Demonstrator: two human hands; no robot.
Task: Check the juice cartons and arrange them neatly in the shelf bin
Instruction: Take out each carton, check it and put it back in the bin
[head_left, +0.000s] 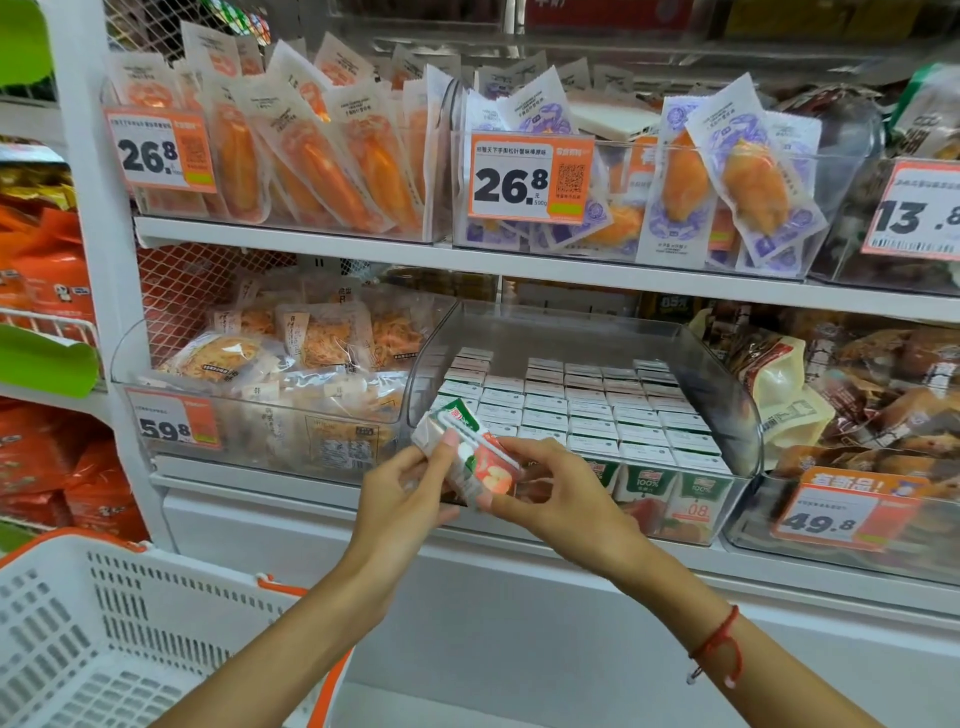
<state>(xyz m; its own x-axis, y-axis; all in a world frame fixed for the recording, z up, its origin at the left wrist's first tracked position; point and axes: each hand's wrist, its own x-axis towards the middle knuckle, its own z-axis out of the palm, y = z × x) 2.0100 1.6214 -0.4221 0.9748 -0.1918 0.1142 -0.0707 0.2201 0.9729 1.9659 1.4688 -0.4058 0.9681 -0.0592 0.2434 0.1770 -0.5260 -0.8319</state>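
A person holds one small green, white and red juice carton (470, 457), tilted, in both hands just in front of the clear plastic shelf bin (727, 395). The left hand (400, 499) cradles it from below and behind, thumb curled over its upper face; the right hand (550, 493) pinches its lower right end between thumb and curled fingers.

This looks like the checking step: the carton is out of the bin and being turned for inspection. The rows of white-topped juice cartons (597, 410) fill most of the bin, standing upright in tidy files, though the near left corner appears to have a gap. The next move probably calls for righting the carton and slotting it there, square with its neighbours.

The bin sits on a white metal shelf (311, 499) among bins of bagged snacks with orange price tags (530, 176). A white perforated shopping basket with orange trim (104, 623) stands at lower left.
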